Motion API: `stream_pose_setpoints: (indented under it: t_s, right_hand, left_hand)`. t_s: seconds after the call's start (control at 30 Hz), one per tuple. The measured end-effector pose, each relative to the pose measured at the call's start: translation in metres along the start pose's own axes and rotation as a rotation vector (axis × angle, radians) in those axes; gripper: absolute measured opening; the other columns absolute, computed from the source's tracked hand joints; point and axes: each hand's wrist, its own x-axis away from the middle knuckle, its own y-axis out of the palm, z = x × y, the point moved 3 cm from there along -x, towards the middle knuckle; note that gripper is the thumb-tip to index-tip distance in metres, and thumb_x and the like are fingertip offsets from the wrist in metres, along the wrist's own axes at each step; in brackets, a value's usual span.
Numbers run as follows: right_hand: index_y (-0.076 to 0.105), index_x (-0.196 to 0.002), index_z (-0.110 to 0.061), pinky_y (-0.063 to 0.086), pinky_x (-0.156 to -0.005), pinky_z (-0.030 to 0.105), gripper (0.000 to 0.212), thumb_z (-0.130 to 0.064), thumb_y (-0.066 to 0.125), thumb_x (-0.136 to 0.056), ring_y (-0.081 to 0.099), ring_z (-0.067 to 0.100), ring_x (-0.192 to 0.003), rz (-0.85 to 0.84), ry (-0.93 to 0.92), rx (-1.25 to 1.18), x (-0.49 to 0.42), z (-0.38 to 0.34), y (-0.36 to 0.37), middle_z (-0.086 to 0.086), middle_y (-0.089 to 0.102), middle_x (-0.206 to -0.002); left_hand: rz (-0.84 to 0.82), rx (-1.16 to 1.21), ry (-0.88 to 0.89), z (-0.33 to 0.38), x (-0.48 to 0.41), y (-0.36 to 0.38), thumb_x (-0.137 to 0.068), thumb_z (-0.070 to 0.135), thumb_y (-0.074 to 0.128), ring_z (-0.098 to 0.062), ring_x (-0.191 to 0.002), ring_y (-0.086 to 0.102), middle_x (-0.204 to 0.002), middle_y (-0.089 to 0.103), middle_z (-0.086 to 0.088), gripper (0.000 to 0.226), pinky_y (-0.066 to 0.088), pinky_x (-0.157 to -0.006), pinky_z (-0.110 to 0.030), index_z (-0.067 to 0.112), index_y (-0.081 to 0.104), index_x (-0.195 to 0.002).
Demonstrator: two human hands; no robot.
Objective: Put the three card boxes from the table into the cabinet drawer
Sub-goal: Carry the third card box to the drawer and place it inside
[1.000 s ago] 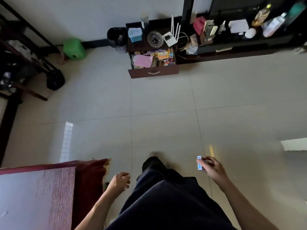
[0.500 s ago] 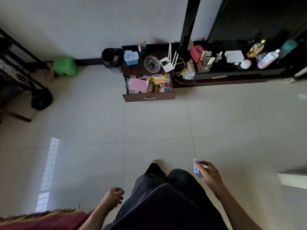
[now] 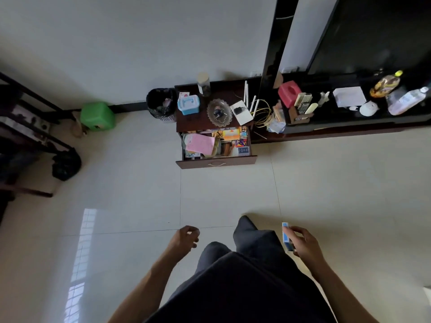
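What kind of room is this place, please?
Probably a living room in a home: a tiled floor, a low cabinet with an open drawer full of odds and ends, and a long dark shelf holding remotes and bottles.

- Small blue card box with a white end (image 3: pixel 286 236)
- Dark reddish-brown wooden cabinet drawer (image 3: pixel 216 162), with a pale metal handle
- Pink paper sheet (image 3: pixel 200 143)
- Bright green plastic stool (image 3: pixel 98 116)
- Black perforated waste bin (image 3: pixel 161 105)
- Light-blue lidded plastic case (image 3: pixel 188 104)
- Red tissue box (image 3: pixel 289 93)
- Cream glossy tiled floor (image 3: pixel 130 187)
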Motion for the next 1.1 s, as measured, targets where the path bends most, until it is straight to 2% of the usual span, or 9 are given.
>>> stream_pose_setpoints:
  t_s: [0.13,0.33,0.47,0.57,0.67,0.77,0.87,0.97,1.1]
  right_hand:
    - [0.068,-0.107,-0.031,0.053,-0.068,0.027,0.04,-0.063,0.071,-0.082,0.071,0.009,-0.093,-0.045,-0.032,0.017,-0.046,-0.067,-0.002,-0.009,0.073,-0.103]
    - [0.068,-0.105,-0.035,0.05,-0.06,0.021,0.039,-0.066,0.068,-0.081,0.071,0.007,-0.079,-0.061,-0.068,0.021,-0.097,-0.16,0.013,-0.008,0.073,-0.09]
    - [0.068,-0.106,-0.035,0.052,-0.064,0.022,0.038,-0.064,0.071,-0.081,0.073,0.004,-0.08,-0.069,-0.061,0.012,-0.13,-0.203,0.036,-0.007,0.074,-0.095]
    - [0.07,-0.104,-0.028,0.058,-0.072,0.031,0.035,-0.054,0.077,-0.082,0.075,0.016,-0.089,-0.056,-0.051,0.001,-0.151,-0.23,0.055,0.003,0.076,-0.098]
    - [0.07,-0.104,-0.024,0.06,-0.077,0.034,0.029,-0.044,0.077,-0.085,0.073,0.021,-0.097,-0.039,-0.039,0.008,-0.17,-0.255,0.072,0.006,0.075,-0.104]
    - [0.07,-0.1,-0.027,0.057,-0.073,0.027,0.025,-0.044,0.077,-0.084,0.073,0.014,-0.094,-0.009,-0.046,0.027,-0.184,-0.278,0.086,-0.006,0.076,-0.096]
    - [0.07,-0.097,-0.033,0.059,-0.078,0.035,0.024,-0.049,0.079,-0.082,0.073,0.01,-0.092,0.009,-0.055,0.029,-0.195,-0.294,0.094,-0.014,0.076,-0.091]
    - [0.069,-0.101,-0.034,0.061,-0.085,0.043,0.031,-0.052,0.08,-0.078,0.07,0.011,-0.098,-0.017,-0.051,0.061,-0.208,-0.312,0.103,-0.012,0.074,-0.101]
    - [0.065,-0.112,-0.027,0.06,-0.091,0.043,0.044,-0.051,0.08,-0.078,0.067,0.011,-0.103,-0.052,-0.038,0.136,-0.237,-0.334,0.111,-0.008,0.07,-0.111]
  left_hand:
    - [0.025,0.003,-0.055,0.017,-0.012,-0.016,-0.094,0.024,0.054,-0.017,-0.063,0.06,-0.084,0.069,-0.007,0.017,0.043,-0.055,-0.024,0.013,0.065,-0.102]
    - [0.035,0.021,-0.201,0.012,-0.03,-0.043,-0.096,0.012,0.053,-0.021,-0.062,0.059,-0.082,0.065,-0.015,0.013,0.043,-0.052,-0.025,0.005,0.064,-0.099]
    - [0.048,-0.02,-0.231,0.021,-0.063,-0.07,-0.095,0.01,0.054,-0.009,-0.058,0.056,-0.07,0.062,0.0,0.011,0.038,-0.054,-0.018,0.01,0.063,-0.089]
    - [0.033,-0.036,-0.24,0.042,-0.095,-0.098,-0.095,0.007,0.054,-0.006,-0.058,0.053,-0.068,0.06,0.004,0.02,0.036,-0.053,-0.016,0.014,0.064,-0.078]
    - [0.018,0.025,-0.258,0.08,-0.128,-0.127,-0.095,0.01,0.054,-0.017,-0.057,0.055,-0.069,0.063,-0.006,0.013,0.038,-0.054,-0.023,0.004,0.065,-0.091]
    - [0.006,0.074,-0.221,0.131,-0.166,-0.155,-0.096,0.016,0.053,-0.023,-0.064,0.057,-0.081,0.065,-0.013,0.018,0.04,-0.058,-0.026,0.004,0.064,-0.103]
    - [0.001,0.079,-0.148,0.19,-0.198,-0.176,-0.095,0.02,0.054,-0.022,-0.067,0.058,-0.087,0.067,-0.013,0.019,0.042,-0.06,-0.028,0.007,0.064,-0.105]
    - [0.009,0.099,-0.072,0.243,-0.228,-0.187,-0.096,0.023,0.054,-0.021,-0.068,0.059,-0.087,0.068,-0.011,0.021,0.043,-0.062,-0.029,0.008,0.065,-0.107]
    - [-0.004,0.097,-0.043,0.29,-0.259,-0.191,-0.095,0.023,0.054,-0.02,-0.068,0.058,-0.086,0.067,-0.01,0.023,0.041,-0.061,-0.029,0.008,0.065,-0.109]
